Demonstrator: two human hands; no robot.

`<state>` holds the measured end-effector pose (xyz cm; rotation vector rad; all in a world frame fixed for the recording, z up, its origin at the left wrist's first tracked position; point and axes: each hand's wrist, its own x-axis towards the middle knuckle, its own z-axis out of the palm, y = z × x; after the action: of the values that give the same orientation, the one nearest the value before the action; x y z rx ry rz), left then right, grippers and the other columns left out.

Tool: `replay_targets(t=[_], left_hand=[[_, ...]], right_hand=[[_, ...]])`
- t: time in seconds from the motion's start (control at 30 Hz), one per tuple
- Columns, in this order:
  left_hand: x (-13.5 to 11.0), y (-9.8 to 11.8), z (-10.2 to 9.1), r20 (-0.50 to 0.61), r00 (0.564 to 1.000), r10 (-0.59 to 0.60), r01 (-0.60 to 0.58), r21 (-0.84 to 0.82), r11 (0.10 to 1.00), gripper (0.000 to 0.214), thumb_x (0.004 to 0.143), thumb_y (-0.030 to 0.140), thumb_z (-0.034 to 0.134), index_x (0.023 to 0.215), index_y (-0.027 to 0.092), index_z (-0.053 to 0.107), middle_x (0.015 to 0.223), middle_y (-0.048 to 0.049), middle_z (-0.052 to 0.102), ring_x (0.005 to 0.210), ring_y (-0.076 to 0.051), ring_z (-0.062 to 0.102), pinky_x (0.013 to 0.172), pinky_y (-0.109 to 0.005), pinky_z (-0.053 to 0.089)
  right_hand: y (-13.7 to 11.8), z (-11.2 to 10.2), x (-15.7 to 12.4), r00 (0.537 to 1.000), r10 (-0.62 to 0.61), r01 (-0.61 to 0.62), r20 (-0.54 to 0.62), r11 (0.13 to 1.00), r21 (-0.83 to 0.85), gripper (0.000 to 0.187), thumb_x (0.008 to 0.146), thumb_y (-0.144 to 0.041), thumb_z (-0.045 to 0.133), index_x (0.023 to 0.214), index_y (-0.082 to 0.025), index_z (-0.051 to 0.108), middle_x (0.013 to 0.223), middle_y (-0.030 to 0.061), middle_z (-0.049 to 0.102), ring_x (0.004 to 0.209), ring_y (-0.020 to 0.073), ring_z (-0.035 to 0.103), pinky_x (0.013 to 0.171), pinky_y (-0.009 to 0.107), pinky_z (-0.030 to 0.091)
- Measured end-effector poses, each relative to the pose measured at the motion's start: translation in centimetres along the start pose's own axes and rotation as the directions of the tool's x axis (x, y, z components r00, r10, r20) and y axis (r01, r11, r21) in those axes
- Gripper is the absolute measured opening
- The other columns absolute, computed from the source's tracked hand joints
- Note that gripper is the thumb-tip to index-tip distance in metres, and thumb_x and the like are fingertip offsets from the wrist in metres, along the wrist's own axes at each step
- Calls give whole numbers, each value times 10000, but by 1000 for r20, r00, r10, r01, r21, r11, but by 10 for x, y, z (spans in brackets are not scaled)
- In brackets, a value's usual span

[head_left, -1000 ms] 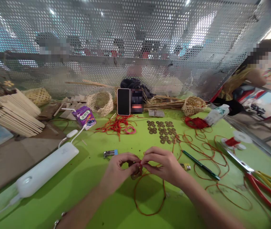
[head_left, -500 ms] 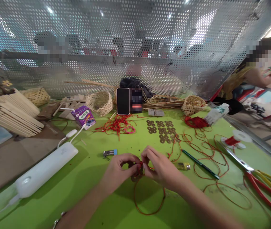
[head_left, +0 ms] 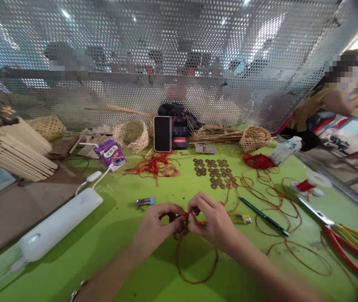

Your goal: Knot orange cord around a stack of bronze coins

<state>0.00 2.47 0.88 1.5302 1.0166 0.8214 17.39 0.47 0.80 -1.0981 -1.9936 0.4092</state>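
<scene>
My left hand and my right hand meet fingertip to fingertip above the green table. Between them they pinch a small cluster of old coins tied with red cord. The cord hangs from the coins in a loop that lies on the table below my hands. Both hands have their fingers closed on the cord and coins. More coins lie in rows farther back, with loose red cord trailing to the right.
A white power bank lies left, a clip and a yellow lighter near my hands, a green pen and red-handled scissors right. A phone, baskets, a drink carton and a cord spool stand behind. Another person works at far right.
My right hand has shifted slightly left and rotated, its fingers reworking the cord at the coins. The left hand has stayed almost still.
</scene>
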Motion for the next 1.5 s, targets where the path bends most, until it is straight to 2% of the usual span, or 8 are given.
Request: replay_targets(t=[0.13, 0.47, 0.57, 0.67, 0.8, 1.07, 1.3, 1.5], left_hand=[[0, 3, -1, -13, 1000, 3, -3, 58, 998, 76, 712, 202, 652, 697, 159, 714, 745, -67, 729, 684, -191, 649, 657, -283, 511], [0, -4, -2, 1, 1000, -23, 23, 80, 997, 114, 749, 241, 622, 752, 150, 691, 678, -40, 698, 562, -142, 578, 540, -236, 462], [-1, -1, 0, 27, 999, -22, 18, 149, 989, 102, 743, 233, 619, 733, 157, 687, 635, -24, 678, 529, -133, 545, 526, -233, 438], [-1, 3, 1, 49, 998, -26, 15, 228, 974, 92, 729, 214, 618, 735, 160, 693, 651, -25, 680, 549, -139, 545, 541, -238, 436], [-2, 5, 2, 97, 995, -30, 5, 240, 971, 94, 735, 185, 590, 745, 166, 682, 660, -16, 677, 603, -150, 586, 593, -238, 467], [-3, -6, 5, 204, 976, -80, 37, 206, 978, 87, 762, 218, 601, 763, 174, 677, 718, -23, 702, 649, -158, 615, 612, -238, 478], [-2, -7, 7, 262, 950, -170, 160, 62, 985, 76, 748, 226, 629, 758, 160, 666, 674, -8, 675, 609, -130, 591, 603, -235, 471], [4, -10, 2, -2, 978, -209, 202, -237, 950, 169, 651, 267, 748, 747, 149, 676, 647, -5, 672, 575, -126, 586, 547, -232, 467]], right_hand=[[-2, 1, 1, 980, 191, -195, 53, 975, 105, 155, 726, -54, 447, 758, -205, 461, 706, -2, 507, 603, 125, 512, 548, 226, 426], [-5, -11, 7, 966, 225, -254, 126, 911, 326, 65, 780, -127, 529, 776, -186, 555, 772, 23, 554, 648, 126, 529, 603, 249, 446], [-4, -10, 8, 923, 314, -385, 223, 750, 538, 38, 804, -204, 520, 770, -187, 517, 671, -12, 508, 591, 109, 485, 553, 229, 411], [-1, -11, 9, 864, 403, -476, 301, 464, 747, 105, 790, -284, 543, 780, -186, 509, 597, -39, 445, 517, 93, 419, 496, 217, 364], [4, -18, 13, 832, 489, -411, 261, 228, 883, 141, 746, -302, 583, 752, -199, 487, 575, -50, 383, 465, 87, 343, 432, 213, 308], [30, -40, 19, 836, 549, -200, -5, 314, 928, 185, 786, -389, 605, 777, -249, 484, 603, -55, 400, 490, 94, 420, 447, 192, 416], [48, -33, 19, 740, 664, -72, -103, 231, 970, 214, 692, -312, 752, 799, -252, 578, 760, -53, 579, 664, 58, 590, 621, 144, 518], [51, -20, 16, 719, 695, -347, 0, 358, 867, 485, 729, -371, 711, 1121, -261, 447, 1046, 46, 604, 850, 167, 649, 725, 315, 562]])
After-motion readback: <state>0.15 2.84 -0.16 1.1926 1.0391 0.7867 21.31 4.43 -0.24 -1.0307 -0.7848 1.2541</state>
